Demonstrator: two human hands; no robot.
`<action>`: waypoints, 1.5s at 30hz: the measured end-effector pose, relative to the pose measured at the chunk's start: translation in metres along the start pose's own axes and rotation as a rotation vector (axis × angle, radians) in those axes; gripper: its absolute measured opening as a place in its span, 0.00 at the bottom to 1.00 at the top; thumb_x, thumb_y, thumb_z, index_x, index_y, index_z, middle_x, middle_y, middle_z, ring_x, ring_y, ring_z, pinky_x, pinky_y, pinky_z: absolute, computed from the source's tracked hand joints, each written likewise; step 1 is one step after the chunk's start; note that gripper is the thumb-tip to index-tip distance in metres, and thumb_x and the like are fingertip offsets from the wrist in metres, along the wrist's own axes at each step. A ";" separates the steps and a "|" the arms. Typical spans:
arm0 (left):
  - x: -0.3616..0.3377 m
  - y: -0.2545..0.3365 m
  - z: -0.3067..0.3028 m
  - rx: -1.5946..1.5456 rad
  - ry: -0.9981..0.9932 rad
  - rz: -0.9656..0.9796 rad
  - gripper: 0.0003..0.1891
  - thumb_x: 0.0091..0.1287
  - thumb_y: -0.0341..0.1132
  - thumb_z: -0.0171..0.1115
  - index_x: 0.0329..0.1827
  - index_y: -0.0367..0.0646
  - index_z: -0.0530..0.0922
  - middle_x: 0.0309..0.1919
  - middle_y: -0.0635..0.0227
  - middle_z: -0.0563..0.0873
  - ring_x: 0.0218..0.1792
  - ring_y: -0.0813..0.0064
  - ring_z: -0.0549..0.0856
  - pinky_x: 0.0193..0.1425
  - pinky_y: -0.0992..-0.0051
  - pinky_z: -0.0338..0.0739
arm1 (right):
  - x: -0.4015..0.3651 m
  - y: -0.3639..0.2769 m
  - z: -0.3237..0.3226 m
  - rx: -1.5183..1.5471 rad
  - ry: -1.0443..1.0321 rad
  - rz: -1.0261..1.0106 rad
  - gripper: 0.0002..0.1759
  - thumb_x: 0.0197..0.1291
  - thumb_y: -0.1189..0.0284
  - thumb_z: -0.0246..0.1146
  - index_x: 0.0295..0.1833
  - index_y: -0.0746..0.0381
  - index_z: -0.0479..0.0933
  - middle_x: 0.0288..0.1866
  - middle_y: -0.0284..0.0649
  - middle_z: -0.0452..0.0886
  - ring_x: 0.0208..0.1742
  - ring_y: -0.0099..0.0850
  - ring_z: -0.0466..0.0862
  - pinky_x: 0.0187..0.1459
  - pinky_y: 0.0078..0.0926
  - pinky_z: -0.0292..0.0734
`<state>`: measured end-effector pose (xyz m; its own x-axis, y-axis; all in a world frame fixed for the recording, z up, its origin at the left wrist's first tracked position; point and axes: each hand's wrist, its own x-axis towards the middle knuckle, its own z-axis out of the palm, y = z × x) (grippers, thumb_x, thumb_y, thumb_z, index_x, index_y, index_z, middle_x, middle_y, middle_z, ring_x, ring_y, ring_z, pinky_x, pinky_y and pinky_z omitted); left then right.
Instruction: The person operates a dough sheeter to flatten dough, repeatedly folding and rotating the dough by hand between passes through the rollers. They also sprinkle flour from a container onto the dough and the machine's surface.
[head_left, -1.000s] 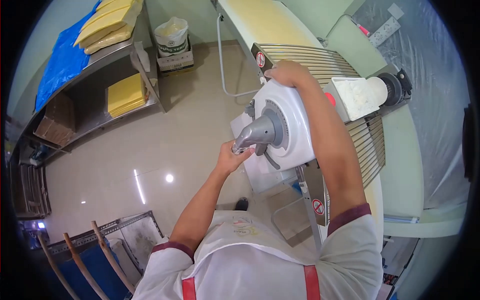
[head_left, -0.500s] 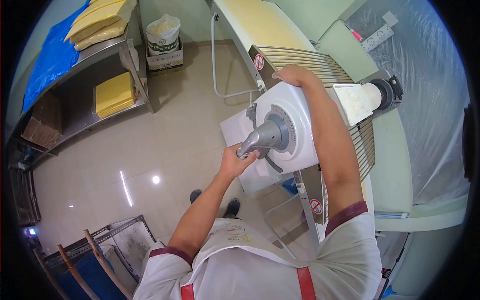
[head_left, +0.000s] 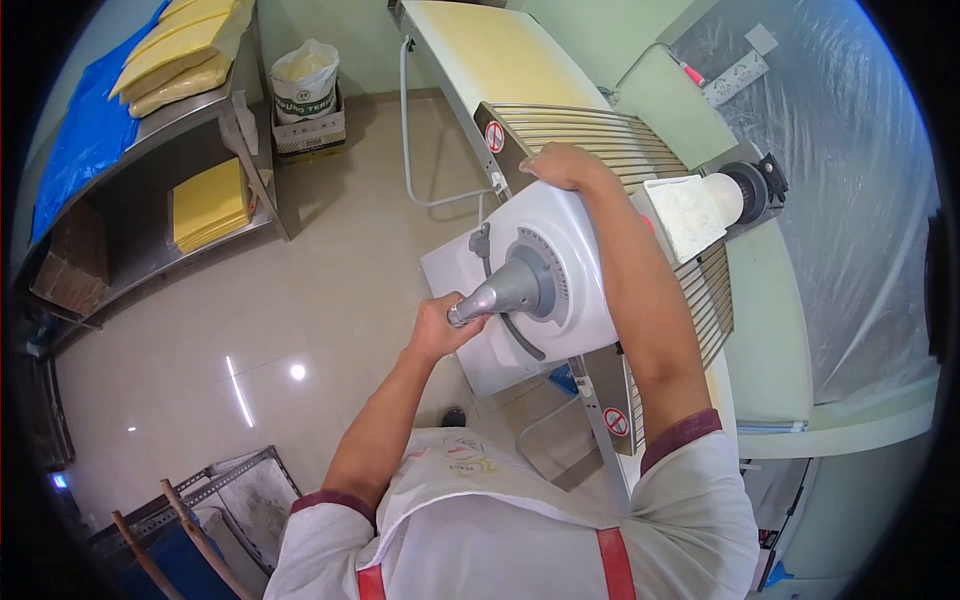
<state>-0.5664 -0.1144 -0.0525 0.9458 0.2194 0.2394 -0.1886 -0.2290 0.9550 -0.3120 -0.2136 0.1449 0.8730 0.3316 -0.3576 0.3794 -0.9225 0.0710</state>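
My left hand (head_left: 440,328) is closed around the end of a grey metal lever handle (head_left: 505,290). The handle projects from a round scale dial (head_left: 553,270) on the white housing (head_left: 590,240) of what looks like a dough sheeter. My right arm reaches across the housing. My right hand (head_left: 565,165) rests over its far edge, beside the wire guard (head_left: 580,125), with the fingers partly hidden and seemingly not clenched. Below the handle is a dark curved lever (head_left: 522,338). A white flour-dusted tray (head_left: 685,215) sits right of my right forearm.
A pale conveyor belt (head_left: 500,45) extends beyond the guard. To the left, a metal shelf unit (head_left: 190,115) holds yellow sheets (head_left: 210,205) and a blue plastic sheet (head_left: 90,130). A white sack (head_left: 305,80) stands in a carton against the wall. Wooden poles (head_left: 195,525) rise at lower left.
The view has shifted slightly, so the machine appears further left. My left hand has moved a little with the handle, which now shows at a different angle. My right hand stays on the housing.
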 end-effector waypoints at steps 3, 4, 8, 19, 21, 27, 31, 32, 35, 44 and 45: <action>0.000 -0.002 0.002 0.008 0.013 0.017 0.13 0.49 0.38 0.76 0.29 0.38 0.82 0.20 0.58 0.84 0.21 0.65 0.84 0.30 0.70 0.78 | 0.000 -0.001 0.000 -0.001 -0.003 0.003 0.33 0.54 0.48 0.54 0.55 0.63 0.80 0.59 0.52 0.79 0.60 0.48 0.79 0.60 0.43 0.70; -0.001 -0.001 0.001 0.003 0.015 0.014 0.13 0.49 0.38 0.76 0.29 0.38 0.82 0.20 0.58 0.84 0.21 0.65 0.84 0.30 0.70 0.78 | 0.002 0.001 0.002 0.002 0.004 -0.017 0.33 0.54 0.49 0.54 0.55 0.63 0.80 0.59 0.52 0.79 0.59 0.48 0.79 0.60 0.43 0.70; -0.001 0.001 0.002 -0.002 0.013 0.008 0.13 0.48 0.37 0.75 0.29 0.38 0.82 0.20 0.57 0.84 0.21 0.66 0.84 0.29 0.70 0.78 | -0.011 -0.008 -0.006 0.019 0.012 0.020 0.32 0.53 0.50 0.54 0.54 0.64 0.80 0.58 0.52 0.79 0.59 0.48 0.79 0.60 0.44 0.70; -0.003 0.004 0.003 -0.017 -0.039 -0.058 0.13 0.53 0.37 0.74 0.31 0.36 0.82 0.22 0.63 0.84 0.24 0.77 0.81 0.32 0.74 0.76 | -0.022 -0.013 -0.013 0.047 0.049 -0.012 0.31 0.52 0.51 0.55 0.54 0.64 0.80 0.55 0.54 0.81 0.57 0.47 0.81 0.57 0.40 0.72; -0.003 0.006 0.001 -0.036 -0.087 -0.101 0.13 0.54 0.38 0.73 0.33 0.36 0.82 0.23 0.66 0.84 0.25 0.79 0.79 0.33 0.75 0.75 | -0.031 -0.014 -0.014 0.102 0.096 -0.030 0.31 0.54 0.51 0.56 0.53 0.64 0.80 0.53 0.55 0.81 0.56 0.47 0.81 0.57 0.39 0.73; -0.005 -0.001 0.008 -0.169 -0.036 -0.073 0.13 0.55 0.37 0.74 0.32 0.37 0.81 0.22 0.72 0.80 0.24 0.80 0.77 0.31 0.76 0.73 | -0.080 0.004 0.017 0.357 0.538 -0.437 0.26 0.59 0.57 0.62 0.54 0.67 0.78 0.52 0.56 0.80 0.57 0.49 0.79 0.60 0.40 0.71; -0.003 0.018 0.012 -0.173 0.006 -0.136 0.13 0.55 0.33 0.74 0.38 0.36 0.81 0.25 0.73 0.81 0.25 0.82 0.77 0.31 0.78 0.73 | -0.183 0.032 0.067 0.378 0.804 -0.521 0.26 0.59 0.62 0.64 0.61 0.62 0.73 0.64 0.51 0.73 0.67 0.47 0.71 0.67 0.42 0.64; 0.000 0.030 0.012 -0.151 0.018 -0.150 0.13 0.55 0.32 0.74 0.39 0.36 0.81 0.26 0.72 0.81 0.26 0.82 0.77 0.31 0.78 0.73 | -0.217 0.045 0.075 0.397 0.786 -0.475 0.27 0.59 0.63 0.65 0.63 0.60 0.72 0.67 0.49 0.72 0.68 0.47 0.70 0.68 0.42 0.62; 0.003 0.027 0.016 -0.141 0.022 -0.151 0.14 0.55 0.30 0.74 0.41 0.34 0.80 0.28 0.69 0.82 0.27 0.82 0.79 0.32 0.79 0.74 | -0.274 0.109 0.132 0.547 0.939 -0.313 0.27 0.56 0.68 0.66 0.61 0.63 0.72 0.64 0.49 0.73 0.69 0.46 0.70 0.69 0.40 0.62; -0.001 0.006 0.019 -0.070 0.239 -0.188 0.15 0.54 0.29 0.74 0.40 0.32 0.78 0.29 0.65 0.83 0.27 0.76 0.82 0.32 0.75 0.78 | -0.452 0.412 0.427 0.696 1.032 1.294 0.32 0.61 0.72 0.63 0.69 0.67 0.63 0.67 0.54 0.68 0.70 0.47 0.68 0.69 0.40 0.62; -0.002 0.005 0.022 -0.078 0.291 -0.176 0.16 0.54 0.29 0.73 0.41 0.32 0.78 0.29 0.65 0.83 0.27 0.75 0.82 0.33 0.75 0.78 | -0.452 0.435 0.454 0.891 1.091 1.273 0.32 0.61 0.72 0.62 0.70 0.66 0.62 0.69 0.54 0.67 0.71 0.46 0.66 0.70 0.39 0.61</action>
<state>-0.5631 -0.1363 -0.0522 0.8526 0.5131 0.0994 -0.0598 -0.0931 0.9939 -0.6806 -0.8547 -0.0855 0.3887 -0.8992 0.2008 -0.4917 -0.3867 -0.7802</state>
